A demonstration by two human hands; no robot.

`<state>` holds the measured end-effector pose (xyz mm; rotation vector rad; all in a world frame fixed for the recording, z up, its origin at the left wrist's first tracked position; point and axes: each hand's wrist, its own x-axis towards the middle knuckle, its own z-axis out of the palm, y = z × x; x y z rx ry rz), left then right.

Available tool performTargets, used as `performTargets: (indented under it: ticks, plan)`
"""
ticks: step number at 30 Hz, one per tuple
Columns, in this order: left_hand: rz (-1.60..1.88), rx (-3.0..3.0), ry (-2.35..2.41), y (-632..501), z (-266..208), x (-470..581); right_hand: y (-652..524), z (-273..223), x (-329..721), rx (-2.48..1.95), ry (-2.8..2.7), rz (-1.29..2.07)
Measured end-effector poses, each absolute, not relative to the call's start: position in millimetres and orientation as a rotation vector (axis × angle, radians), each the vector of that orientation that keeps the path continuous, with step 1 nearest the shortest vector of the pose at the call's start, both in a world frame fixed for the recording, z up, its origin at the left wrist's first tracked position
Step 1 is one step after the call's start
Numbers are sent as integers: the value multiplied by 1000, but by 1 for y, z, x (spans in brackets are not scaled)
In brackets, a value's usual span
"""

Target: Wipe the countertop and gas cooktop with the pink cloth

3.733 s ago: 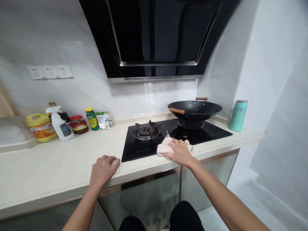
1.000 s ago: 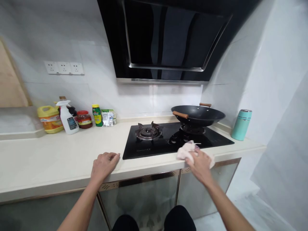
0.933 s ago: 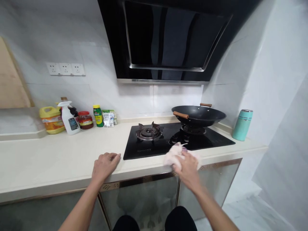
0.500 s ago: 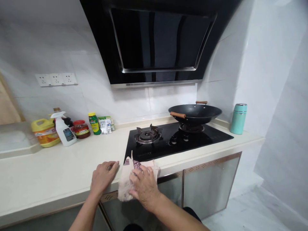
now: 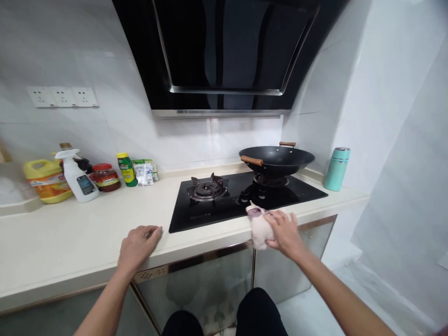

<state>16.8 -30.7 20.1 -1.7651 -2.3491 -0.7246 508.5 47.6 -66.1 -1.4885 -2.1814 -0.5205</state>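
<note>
While the left hand (image 5: 139, 247) rested on the worktop (image 5: 80, 238) just left of the hob (image 5: 222, 212), probably for support, its grip loosely bent with nothing seen in it, the right hand (image 5: 286, 233) had a cloth (image 5: 261, 231) in its grip at the hob's front edge, presumably held firmly so that it would not slip where it drooped past the worktop's lip. At the hob's right the wok (image 5: 276, 162) sat on a burner (image 5: 271, 181), whose frame likely steadied its round base, while the flask (image 5: 337, 171) right of the hob and the jar (image 5: 106, 179) left of it stood clear of both hands.
</note>
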Motion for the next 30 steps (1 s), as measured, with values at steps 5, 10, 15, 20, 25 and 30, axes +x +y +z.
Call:
performTargets:
  ticks: [5, 10, 15, 20, 25, 30]
  plan:
    - [-629, -1744, -2347, -32, 25, 24, 77, -59, 614, -2016, -2013, -481]
    - [-602, -1750, -2352, -32, 28, 28, 81, -40, 649, -2183, -1870, -435]
    - [-583, -1728, -2353, -28, 25, 31, 59, -23, 587, -2065, -2072, -490]
    - [-601, -1715, -2371, -29, 24, 33, 25, -16, 455, -1713, -2357, -518]
    - [-619, -1711, -2338, -34, 23, 33, 0, -8, 330, -1213, -2584, -460]
    - [-680, -1727, -2276, -37, 18, 31, 0, 4, 305, -775, -2621, -201]
